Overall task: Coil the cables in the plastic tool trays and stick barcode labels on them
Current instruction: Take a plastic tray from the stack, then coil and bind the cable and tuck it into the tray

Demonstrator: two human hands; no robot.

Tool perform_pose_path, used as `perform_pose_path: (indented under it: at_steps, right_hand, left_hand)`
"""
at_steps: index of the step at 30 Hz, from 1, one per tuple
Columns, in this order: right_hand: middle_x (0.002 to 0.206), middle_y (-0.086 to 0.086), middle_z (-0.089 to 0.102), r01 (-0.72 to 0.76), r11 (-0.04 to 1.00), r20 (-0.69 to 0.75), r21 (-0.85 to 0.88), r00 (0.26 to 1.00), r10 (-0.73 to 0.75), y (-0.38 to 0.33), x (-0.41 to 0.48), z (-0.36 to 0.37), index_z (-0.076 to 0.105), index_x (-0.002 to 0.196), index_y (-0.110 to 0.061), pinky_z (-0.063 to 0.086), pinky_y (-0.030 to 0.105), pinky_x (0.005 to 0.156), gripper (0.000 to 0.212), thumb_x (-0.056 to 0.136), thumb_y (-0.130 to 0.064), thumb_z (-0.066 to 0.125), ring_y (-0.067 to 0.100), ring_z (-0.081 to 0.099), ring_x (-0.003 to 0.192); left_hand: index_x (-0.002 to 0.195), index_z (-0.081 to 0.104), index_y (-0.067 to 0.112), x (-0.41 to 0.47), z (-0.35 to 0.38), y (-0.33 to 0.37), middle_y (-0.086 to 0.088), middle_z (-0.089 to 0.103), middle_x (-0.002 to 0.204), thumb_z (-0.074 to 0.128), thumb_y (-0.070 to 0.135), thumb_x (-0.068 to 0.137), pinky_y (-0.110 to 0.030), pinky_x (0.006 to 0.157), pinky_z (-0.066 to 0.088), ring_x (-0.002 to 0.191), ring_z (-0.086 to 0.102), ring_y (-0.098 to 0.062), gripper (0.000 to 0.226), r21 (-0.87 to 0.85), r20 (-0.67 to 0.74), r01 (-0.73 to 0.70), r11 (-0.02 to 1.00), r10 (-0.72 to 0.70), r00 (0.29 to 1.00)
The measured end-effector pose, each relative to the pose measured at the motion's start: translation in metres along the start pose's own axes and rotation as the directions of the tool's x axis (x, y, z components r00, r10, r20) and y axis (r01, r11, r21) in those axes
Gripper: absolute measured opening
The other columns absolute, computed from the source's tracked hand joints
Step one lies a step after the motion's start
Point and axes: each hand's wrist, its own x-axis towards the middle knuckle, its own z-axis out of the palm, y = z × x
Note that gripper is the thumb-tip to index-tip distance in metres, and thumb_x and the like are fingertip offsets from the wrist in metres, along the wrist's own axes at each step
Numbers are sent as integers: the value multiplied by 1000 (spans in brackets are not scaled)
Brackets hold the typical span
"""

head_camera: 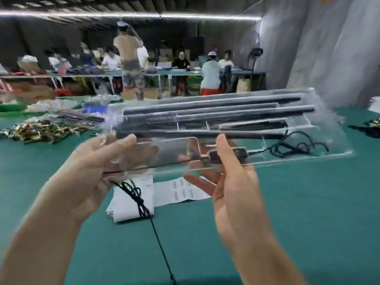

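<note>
A green tabletop (pixel 287 212) fills the lower view. Beyond it, at 12 o'clock, people (pixel 209 75) sit at long tables under a ceiling light strip (pixel 123 15), with grey sheeting (pixel 329 48) at 2 o'clock. The clear plastic tool tray (pixel 334 138) is held above the tabletop at centre, with black rods (pixel 216 111) in its slots. The left grip (pixel 92 161) holds its 9 o'clock end, thumb on top and fingers beneath. The right grip (pixel 232 182) pinches the near edge likewise. A black cable (pixel 298 146) lies tangled in the tray at 3 o'clock. Barcode label sheets (pixel 185 191) lie on the tabletop at 6 o'clock, their print too blurred to read.
</note>
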Motion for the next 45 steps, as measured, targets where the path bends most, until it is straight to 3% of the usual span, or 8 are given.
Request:
perform_pose_path:
  at_steps: [7,13,16,19,25,30,39,45]
  right_hand:
    - [80,1,77,-185,982,-333,45,924,189,47,-7,-84,64,102,-8,62,31,56,18,96,-24,70,26,74,68]
    - [99,9,80,-294,956,-424,19,863,274,73,-6,-133,60,110,-9,61,27,55,17,102,-23,63,18,71,57]
    - [102,9,80,-304,952,-442,20,852,281,77,-1,-144,58,117,-9,61,27,57,21,102,-23,62,23,73,68]
    - [103,11,79,-304,953,-459,17,844,277,79,5,-149,57,121,-5,62,27,58,27,102,-23,63,37,72,93]
    - [103,10,80,-331,943,-468,-20,837,284,85,15,-148,56,116,-7,62,28,59,23,102,-24,63,44,71,105]
    - [103,8,80,-334,941,-456,-47,846,277,89,20,-149,55,116,-7,62,27,60,25,102,-25,64,39,72,97]
    - [104,10,79,-348,937,-431,-30,850,302,89,25,-153,57,108,-8,62,28,60,23,100,-27,66,36,75,91]
    - [106,15,78,-359,933,-401,29,851,340,89,29,-148,57,112,-3,61,28,58,28,100,-27,65,34,78,84]
  left_hand:
    - [133,61,21,-17,18,-99,-9,62,134,56,67,81,-45,82,60,90,76,-29,70,114,26,407,906,-412,911]
    - [112,73,28,-36,6,-144,-1,78,94,59,45,93,-22,70,58,81,76,-21,29,422,82,21,906,-60,995]
    - [113,71,36,-41,1,-154,23,74,97,62,56,95,-15,89,47,94,69,1,29,732,240,-248,634,100,966]
    - [112,72,34,-42,-10,-169,27,68,104,58,59,88,-34,99,45,101,62,0,37,858,279,-324,399,167,946]
    - [114,68,40,-45,-24,-186,18,65,105,78,15,89,-18,78,49,91,65,-8,36,758,185,-219,614,119,976]
    - [102,70,45,-46,-20,-188,12,70,88,73,28,92,-21,59,49,54,54,-11,20,688,168,-140,712,32,985]
    - [105,70,45,-49,-22,-184,7,71,83,73,31,94,-19,56,50,53,67,-18,18,616,208,-20,787,-138,968]
    - [130,55,48,-48,-38,-172,-8,73,90,79,39,87,-32,80,54,77,74,-23,51,457,183,252,853,-367,912]
